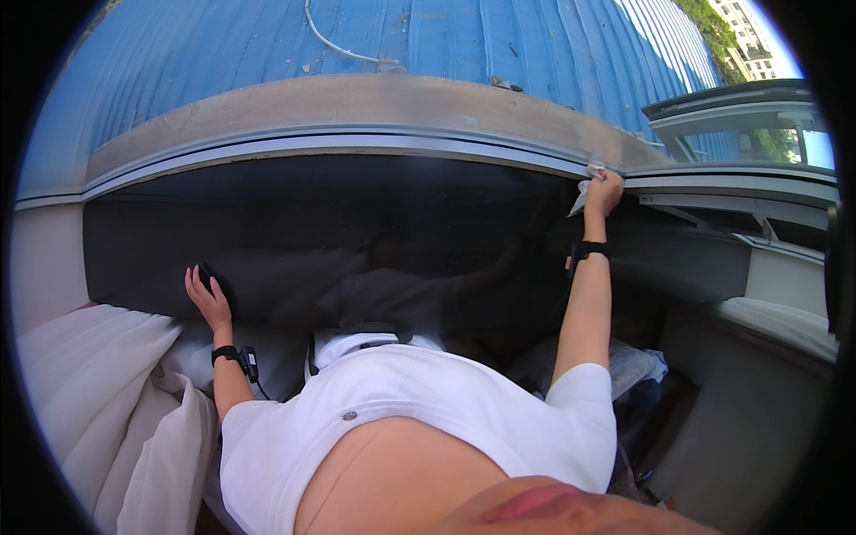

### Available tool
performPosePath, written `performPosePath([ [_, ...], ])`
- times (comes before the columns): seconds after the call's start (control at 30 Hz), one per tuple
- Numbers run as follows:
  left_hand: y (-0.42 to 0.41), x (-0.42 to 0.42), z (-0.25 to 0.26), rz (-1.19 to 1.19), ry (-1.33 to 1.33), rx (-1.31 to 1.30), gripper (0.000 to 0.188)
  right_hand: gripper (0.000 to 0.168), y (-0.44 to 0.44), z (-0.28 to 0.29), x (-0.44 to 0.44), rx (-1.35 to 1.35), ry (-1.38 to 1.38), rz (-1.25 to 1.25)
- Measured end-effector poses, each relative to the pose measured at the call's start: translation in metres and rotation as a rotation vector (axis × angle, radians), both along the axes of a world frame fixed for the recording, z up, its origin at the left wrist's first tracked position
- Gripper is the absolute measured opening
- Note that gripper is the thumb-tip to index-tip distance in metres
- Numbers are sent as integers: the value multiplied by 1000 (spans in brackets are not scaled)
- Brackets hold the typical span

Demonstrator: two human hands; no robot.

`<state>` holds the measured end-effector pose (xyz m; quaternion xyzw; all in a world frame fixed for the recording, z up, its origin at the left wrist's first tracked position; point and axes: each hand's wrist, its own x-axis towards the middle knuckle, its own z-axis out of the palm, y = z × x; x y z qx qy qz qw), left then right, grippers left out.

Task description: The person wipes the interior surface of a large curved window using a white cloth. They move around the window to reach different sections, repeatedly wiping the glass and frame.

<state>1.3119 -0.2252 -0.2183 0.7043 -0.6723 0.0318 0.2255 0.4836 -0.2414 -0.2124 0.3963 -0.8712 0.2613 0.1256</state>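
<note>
My right hand (604,192) grips a crumpled white cloth or tissue (580,198) at the light metal window frame (401,142), near the frame's right part. One end of the cloth hangs below my fingers. On the left, my left hand (208,298) holds nothing. Its fingers are apart, and it is on or just over the dark glossy sill (401,214); contact is hard to tell. The sill mirrors my shape. Each wrist wears a black strap with a small device.
White curtain fabric (100,374) bunches at the left. An opened window sash (742,127) projects outward at the right. Beyond the frame run a concrete ledge (281,100) and a blue corrugated roof (455,40) with a white cable (334,47). Plastic-wrapped items (635,368) lie at lower right.
</note>
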Motion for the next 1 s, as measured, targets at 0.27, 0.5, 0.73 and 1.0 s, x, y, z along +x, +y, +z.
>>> performPosePath([
  [0.27, 1, 7, -1, 43, 155, -44, 37, 11, -58, 15, 215, -35, -117, 341],
  [0.5, -2, 40, 12, -125, 297, 0, 34, 15, -134, 24, 474, -36, -103, 714],
  [0.73, 0, 118, 6, 151, 308, -141, 33, 19, -178, 16, 622, -109, -221, 794],
  [1.0, -21, 134, -13, 338, 377, -100, 34, 34, -222, 16, 776, -1, -101, 1125],
])
